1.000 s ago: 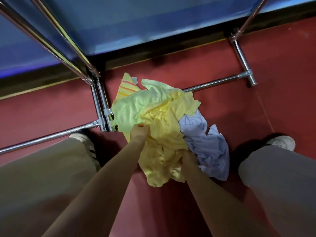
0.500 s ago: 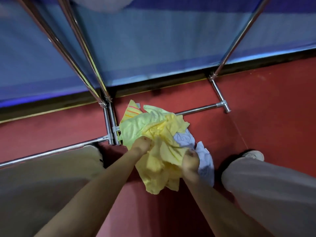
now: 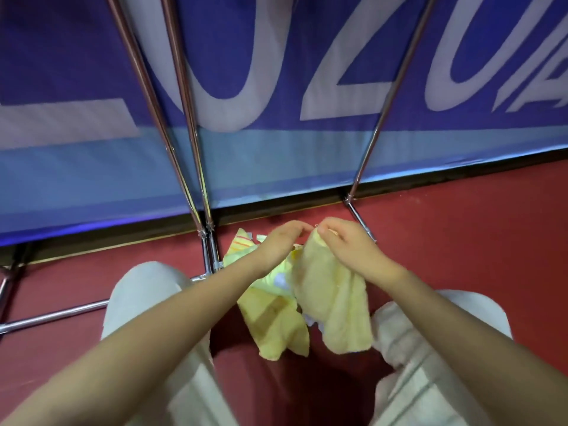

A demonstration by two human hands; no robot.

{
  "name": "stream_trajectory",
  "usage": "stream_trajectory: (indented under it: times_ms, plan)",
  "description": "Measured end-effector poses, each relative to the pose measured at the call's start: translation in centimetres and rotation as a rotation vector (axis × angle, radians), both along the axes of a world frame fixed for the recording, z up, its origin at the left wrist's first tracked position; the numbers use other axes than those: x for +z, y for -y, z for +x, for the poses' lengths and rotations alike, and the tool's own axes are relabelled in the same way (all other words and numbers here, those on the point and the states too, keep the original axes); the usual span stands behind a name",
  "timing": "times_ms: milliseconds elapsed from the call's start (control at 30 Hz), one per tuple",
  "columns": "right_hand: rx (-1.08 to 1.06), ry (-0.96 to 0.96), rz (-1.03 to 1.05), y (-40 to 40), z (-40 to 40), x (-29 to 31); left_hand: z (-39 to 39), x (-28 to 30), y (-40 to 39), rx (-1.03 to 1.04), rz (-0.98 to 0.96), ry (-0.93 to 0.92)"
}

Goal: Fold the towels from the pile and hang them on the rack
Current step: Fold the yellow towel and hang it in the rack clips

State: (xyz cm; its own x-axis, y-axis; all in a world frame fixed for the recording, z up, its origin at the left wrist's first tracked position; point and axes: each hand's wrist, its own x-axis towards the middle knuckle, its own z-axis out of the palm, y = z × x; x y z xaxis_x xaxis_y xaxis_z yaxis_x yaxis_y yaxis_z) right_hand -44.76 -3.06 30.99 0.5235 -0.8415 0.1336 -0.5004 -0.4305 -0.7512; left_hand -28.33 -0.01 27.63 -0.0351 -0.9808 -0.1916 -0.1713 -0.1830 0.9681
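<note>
A pale yellow towel [image 3: 335, 299] hangs in the air in front of me, its top edge pinched by my right hand [image 3: 344, 244]. My left hand [image 3: 281, 242] is beside it, fingertips curled at the same top edge. Below lies the pile of towels [image 3: 270, 321] on the red floor, yellow and light green with a striped one [image 3: 241, 245] at the back; a bit of lilac cloth shows under the held towel. The chrome rack [image 3: 196, 167] rises just behind the pile.
A blue banner [image 3: 276, 87] with large pale letters stands behind the rack. Rack base bars [image 3: 55, 315] run along the red floor at left and behind my right hand. My knees in beige trousers [image 3: 144, 290] flank the pile.
Both hands rose from the pile, lifting one yellow towel up and bringing its top edge together. My view tilted up toward the rack and banner.
</note>
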Motion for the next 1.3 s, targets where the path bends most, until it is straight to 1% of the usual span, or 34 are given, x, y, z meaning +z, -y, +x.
stream_trajectory:
  times_ms: [100,200,300,400,533,600,700,800,867,967,1133,1200,1300]
  plan:
    - [0.058,0.034,0.031,-1.2,0.0,2.1,-0.7,0.0,-2.3,0.026,0.039,-0.076]
    - [0.099,0.028,0.056,-2.2,0.2,2.5,-1.1,-0.2,-4.3,0.045,0.065,-0.136]
    - [0.113,-0.003,0.062,-3.0,0.1,2.0,-1.7,-0.2,-5.5,0.052,0.072,-0.132]
    - [0.060,-0.003,0.070,-3.3,-0.9,0.8,-2.3,-0.2,-6.2,0.071,0.064,-0.082]
    - [-0.060,0.081,0.179,-4.1,-2.8,-1.8,-2.6,-0.8,-6.9,0.072,-0.025,-0.093]
    - [-0.076,0.056,0.192,-4.6,-2.7,-3.0,-2.4,-1.0,-6.8,0.082,-0.022,-0.069]
    - [-0.026,-0.037,0.139,-5.1,-1.4,-3.8,-1.6,-1.0,-6.5,0.180,-0.023,-0.060]
    - [-0.056,-0.018,0.123,-5.2,-0.5,-4.3,-0.3,0.0,-6.2,0.343,-0.028,-0.037]
    - [-0.064,-0.003,0.139,-5.2,-0.6,-4.8,0.8,0.4,-6.0,0.443,-0.035,-0.029]
    - [-0.060,-0.019,0.155,-5.3,-1.2,-5.7,2.2,1.0,-6.4,0.574,-0.032,-0.078]
    - [-0.095,-0.052,0.230,-5.6,-1.8,-6.6,4.5,0.9,-7.5,0.693,-0.010,-0.128]
    - [-0.176,0.037,0.342,-5.7,-1.6,-6.5,5.3,0.4,-8.0,0.704,0.018,-0.115]
    - [-0.345,0.375,0.605,-5.6,-1.0,-6.0,5.8,-0.1,-9.1,0.653,0.027,-0.055]
